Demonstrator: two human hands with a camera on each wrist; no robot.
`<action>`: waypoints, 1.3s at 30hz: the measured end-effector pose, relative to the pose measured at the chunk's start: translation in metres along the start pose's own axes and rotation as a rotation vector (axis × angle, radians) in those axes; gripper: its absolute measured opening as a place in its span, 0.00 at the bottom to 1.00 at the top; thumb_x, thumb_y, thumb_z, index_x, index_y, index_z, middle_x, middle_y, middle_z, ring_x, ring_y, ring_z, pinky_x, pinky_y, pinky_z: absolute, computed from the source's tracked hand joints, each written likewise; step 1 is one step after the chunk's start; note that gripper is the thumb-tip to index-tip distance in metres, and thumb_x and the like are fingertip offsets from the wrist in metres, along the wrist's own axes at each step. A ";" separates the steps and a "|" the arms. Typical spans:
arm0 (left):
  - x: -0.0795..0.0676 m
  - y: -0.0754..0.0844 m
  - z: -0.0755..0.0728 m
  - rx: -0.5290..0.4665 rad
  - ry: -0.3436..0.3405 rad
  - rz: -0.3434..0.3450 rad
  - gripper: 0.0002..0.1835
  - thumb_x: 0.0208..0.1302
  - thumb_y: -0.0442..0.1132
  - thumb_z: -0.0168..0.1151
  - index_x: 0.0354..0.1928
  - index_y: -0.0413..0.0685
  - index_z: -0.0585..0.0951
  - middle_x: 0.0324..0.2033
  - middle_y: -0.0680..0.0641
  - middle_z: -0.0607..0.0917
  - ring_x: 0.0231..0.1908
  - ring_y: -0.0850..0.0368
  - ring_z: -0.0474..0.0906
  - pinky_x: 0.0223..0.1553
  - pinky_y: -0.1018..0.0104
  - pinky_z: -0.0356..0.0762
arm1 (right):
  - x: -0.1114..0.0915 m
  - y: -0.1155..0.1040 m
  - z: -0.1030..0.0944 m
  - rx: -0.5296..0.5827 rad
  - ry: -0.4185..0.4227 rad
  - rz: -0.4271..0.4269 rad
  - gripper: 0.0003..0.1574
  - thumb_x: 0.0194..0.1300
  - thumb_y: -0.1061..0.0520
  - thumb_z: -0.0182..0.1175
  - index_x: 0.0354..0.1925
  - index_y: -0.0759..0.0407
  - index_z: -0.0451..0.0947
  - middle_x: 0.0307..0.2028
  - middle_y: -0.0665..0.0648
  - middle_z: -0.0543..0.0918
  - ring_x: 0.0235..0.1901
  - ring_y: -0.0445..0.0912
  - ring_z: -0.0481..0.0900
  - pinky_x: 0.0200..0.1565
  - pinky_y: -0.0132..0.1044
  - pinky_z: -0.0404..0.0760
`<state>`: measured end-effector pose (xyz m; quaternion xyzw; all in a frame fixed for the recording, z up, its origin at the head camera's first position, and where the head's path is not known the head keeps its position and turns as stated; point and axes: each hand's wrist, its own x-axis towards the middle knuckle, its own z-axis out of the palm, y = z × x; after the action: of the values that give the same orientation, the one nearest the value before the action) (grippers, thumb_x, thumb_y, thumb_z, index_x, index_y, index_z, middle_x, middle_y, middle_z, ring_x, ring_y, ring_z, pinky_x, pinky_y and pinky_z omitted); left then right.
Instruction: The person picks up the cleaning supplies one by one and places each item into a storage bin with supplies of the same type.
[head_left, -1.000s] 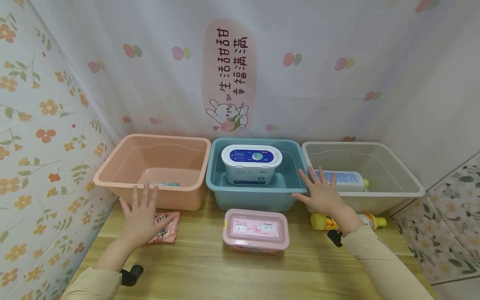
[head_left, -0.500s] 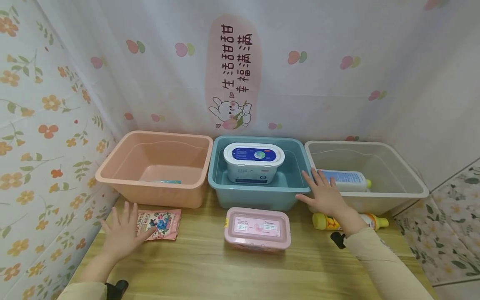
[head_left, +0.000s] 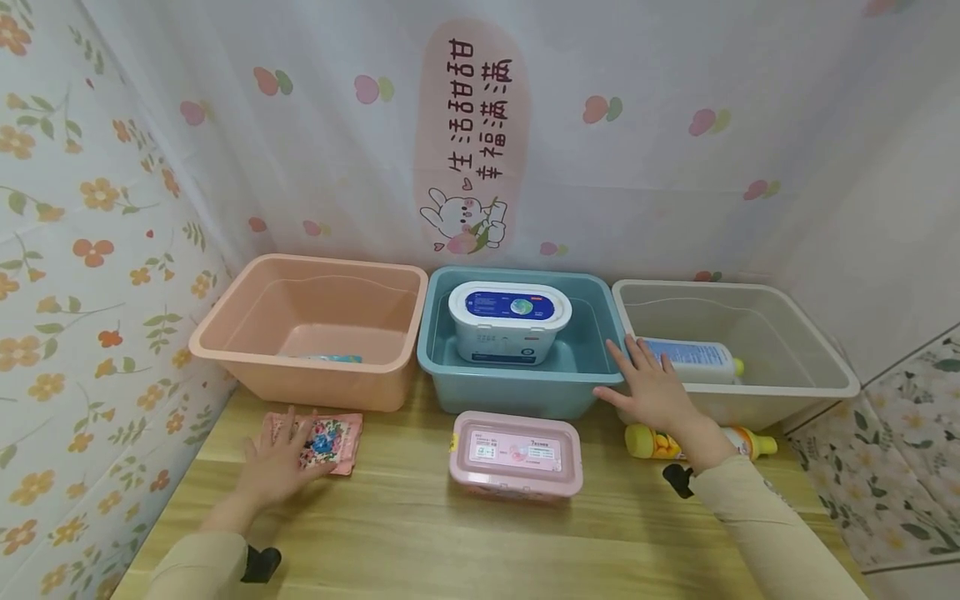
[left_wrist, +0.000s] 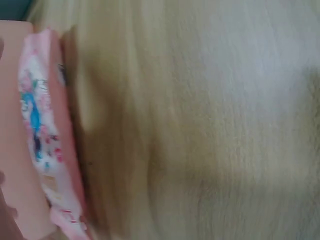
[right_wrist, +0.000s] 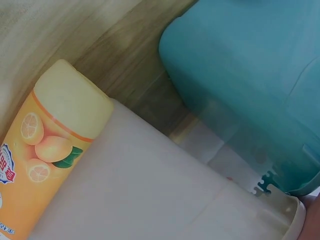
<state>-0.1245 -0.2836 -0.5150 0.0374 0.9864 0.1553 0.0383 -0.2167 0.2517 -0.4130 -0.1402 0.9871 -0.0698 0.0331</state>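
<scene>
My left hand [head_left: 276, 467] reaches over the left part of a flat pink packet [head_left: 334, 442] with a flower print, its fingers spread. The left wrist view shows this pink packet [left_wrist: 41, 125] at its left edge, with only a bit of the fingers. My right hand [head_left: 660, 392] is stretched out with spread fingers at the front corner where the blue bin [head_left: 517, 400] and the grey bin [head_left: 780, 388] meet. Below that arm lies a yellow bottle [head_left: 651, 443], partly hidden by the wrist; its orange label with lemons shows in the right wrist view.
A white tub [head_left: 502, 333] with a blue lid label stands in the blue bin. In the grey bin lies a white bottle [head_left: 690, 360]. The peach bin [head_left: 315, 383] holds a small teal item [head_left: 341, 358]. A pink lidded box [head_left: 516, 457] sits before the blue bin.
My left hand first drew back left off the pink packet, then came forward and right over it again. My right hand stays at the bins' corner. The view shifted slightly.
</scene>
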 end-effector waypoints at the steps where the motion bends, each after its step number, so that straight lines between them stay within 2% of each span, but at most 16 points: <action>1: 0.002 -0.001 0.001 -0.010 -0.010 0.014 0.52 0.51 0.69 0.56 0.70 0.45 0.56 0.69 0.29 0.49 0.65 0.19 0.40 0.55 0.19 0.37 | 0.000 0.000 0.000 -0.002 -0.001 0.002 0.56 0.60 0.26 0.45 0.72 0.56 0.44 0.72 0.70 0.43 0.70 0.68 0.42 0.64 0.70 0.39; 5: 0.010 -0.004 0.004 -0.076 -0.059 0.083 0.53 0.45 0.67 0.63 0.70 0.48 0.58 0.70 0.32 0.50 0.66 0.21 0.39 0.56 0.21 0.34 | 0.000 0.001 0.000 0.000 -0.003 0.007 0.56 0.60 0.26 0.45 0.73 0.56 0.44 0.72 0.69 0.43 0.71 0.67 0.41 0.65 0.69 0.39; 9: 0.017 -0.006 0.004 -0.097 -0.098 0.167 0.53 0.40 0.63 0.69 0.68 0.49 0.62 0.70 0.32 0.52 0.66 0.21 0.40 0.56 0.21 0.35 | 0.000 0.002 0.001 0.000 0.001 0.008 0.55 0.60 0.26 0.46 0.73 0.55 0.45 0.72 0.69 0.43 0.71 0.67 0.42 0.65 0.70 0.39; 11: 0.021 -0.006 0.003 -0.070 -0.110 0.206 0.51 0.39 0.61 0.70 0.67 0.49 0.64 0.69 0.32 0.54 0.66 0.20 0.42 0.55 0.20 0.38 | 0.000 0.002 0.002 -0.002 0.006 0.008 0.55 0.60 0.26 0.46 0.72 0.55 0.45 0.72 0.69 0.44 0.71 0.66 0.42 0.65 0.70 0.40; 14: 0.025 -0.008 0.003 -0.019 -0.138 0.238 0.46 0.41 0.51 0.69 0.67 0.50 0.64 0.68 0.33 0.57 0.65 0.20 0.47 0.54 0.19 0.43 | 0.001 0.003 0.003 -0.002 0.004 0.011 0.54 0.60 0.26 0.45 0.72 0.54 0.45 0.72 0.68 0.43 0.71 0.66 0.41 0.65 0.70 0.40; 17: 0.027 -0.007 0.001 0.023 -0.179 0.247 0.47 0.35 0.39 0.64 0.67 0.51 0.63 0.67 0.34 0.59 0.64 0.21 0.52 0.54 0.21 0.48 | 0.001 0.003 0.003 -0.003 0.004 0.015 0.54 0.60 0.26 0.45 0.72 0.54 0.46 0.73 0.68 0.43 0.71 0.66 0.41 0.65 0.70 0.40; 20: 0.029 -0.005 -0.002 0.080 -0.174 0.275 0.47 0.31 0.37 0.62 0.66 0.53 0.66 0.64 0.37 0.65 0.60 0.26 0.60 0.53 0.24 0.55 | 0.001 0.003 0.003 -0.008 0.008 0.018 0.54 0.60 0.26 0.45 0.72 0.54 0.46 0.72 0.68 0.43 0.71 0.66 0.42 0.65 0.70 0.40; 25: 0.030 -0.008 0.003 0.117 -0.094 0.373 0.43 0.38 0.52 0.70 0.63 0.55 0.70 0.55 0.41 0.72 0.55 0.35 0.67 0.53 0.27 0.58 | 0.001 0.003 0.004 -0.019 0.013 0.016 0.54 0.60 0.26 0.45 0.72 0.54 0.47 0.72 0.68 0.44 0.71 0.66 0.43 0.65 0.70 0.42; 28: 0.028 -0.013 0.014 0.108 -0.028 0.457 0.44 0.42 0.61 0.68 0.64 0.54 0.69 0.54 0.41 0.72 0.54 0.35 0.69 0.53 0.29 0.61 | 0.001 0.003 0.003 -0.021 0.020 0.014 0.53 0.60 0.26 0.45 0.72 0.54 0.47 0.72 0.68 0.44 0.71 0.66 0.43 0.64 0.70 0.42; 30: 0.026 -0.018 0.022 0.113 0.026 0.519 0.44 0.46 0.63 0.65 0.65 0.53 0.67 0.55 0.39 0.71 0.54 0.35 0.69 0.52 0.31 0.63 | 0.001 0.003 0.003 -0.024 0.027 0.013 0.53 0.60 0.26 0.46 0.72 0.54 0.48 0.72 0.68 0.45 0.71 0.66 0.43 0.64 0.70 0.42; 34: 0.023 -0.027 0.035 0.189 0.120 0.618 0.41 0.52 0.64 0.60 0.66 0.53 0.66 0.58 0.39 0.70 0.55 0.38 0.69 0.51 0.35 0.66 | 0.000 0.002 0.004 -0.033 0.052 0.002 0.52 0.60 0.27 0.47 0.71 0.54 0.50 0.72 0.69 0.47 0.70 0.66 0.45 0.64 0.70 0.44; 39: 0.025 -0.032 0.040 0.279 0.217 0.673 0.37 0.56 0.64 0.56 0.64 0.55 0.68 0.56 0.42 0.73 0.51 0.46 0.73 0.48 0.45 0.70 | 0.000 0.002 0.006 -0.038 0.055 0.009 0.52 0.60 0.27 0.47 0.71 0.54 0.50 0.72 0.68 0.47 0.70 0.67 0.46 0.64 0.70 0.45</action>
<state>-0.1477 -0.2998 -0.5641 0.3477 0.9289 0.0265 -0.1250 -0.2169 0.2530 -0.4192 -0.1344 0.9894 -0.0547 0.0036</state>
